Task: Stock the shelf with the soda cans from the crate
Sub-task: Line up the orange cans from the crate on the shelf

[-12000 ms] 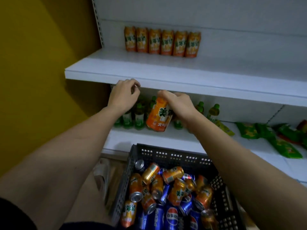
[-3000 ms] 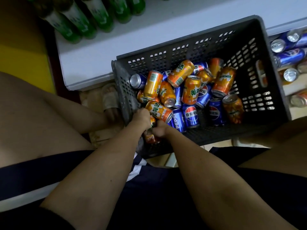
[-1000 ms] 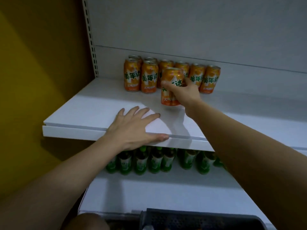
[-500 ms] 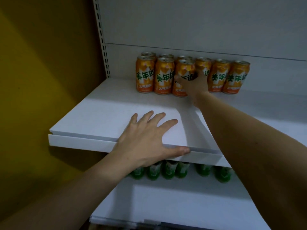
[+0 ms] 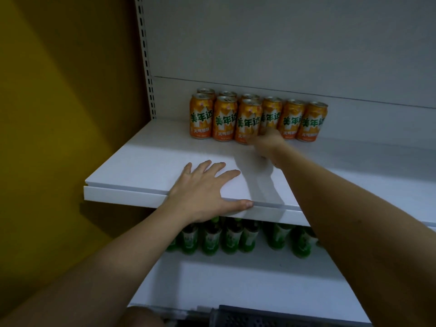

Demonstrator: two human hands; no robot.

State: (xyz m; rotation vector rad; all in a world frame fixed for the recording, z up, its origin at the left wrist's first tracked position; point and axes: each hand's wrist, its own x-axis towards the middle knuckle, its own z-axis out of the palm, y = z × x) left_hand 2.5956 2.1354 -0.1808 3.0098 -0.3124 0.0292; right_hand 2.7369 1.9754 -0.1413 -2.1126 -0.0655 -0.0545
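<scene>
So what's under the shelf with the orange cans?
Under the shelf stand green bottles in a row on a lower shelf. Their tops are hidden by the shelf edge and the left hand.

Green characters 美年达 were read across the middle of each front orange can (image 5: 201, 119) standing on the upper white shelf (image 5: 146, 175), at 12 o'clock in the head view. On the fourth can from the left (image 5: 271, 114) the characters were partly blurred. A smaller white line of characters was noted beneath the green ones, too small to be read. Labels on the green bottles (image 5: 233, 237) at 6 o'clock could not be read.
</scene>
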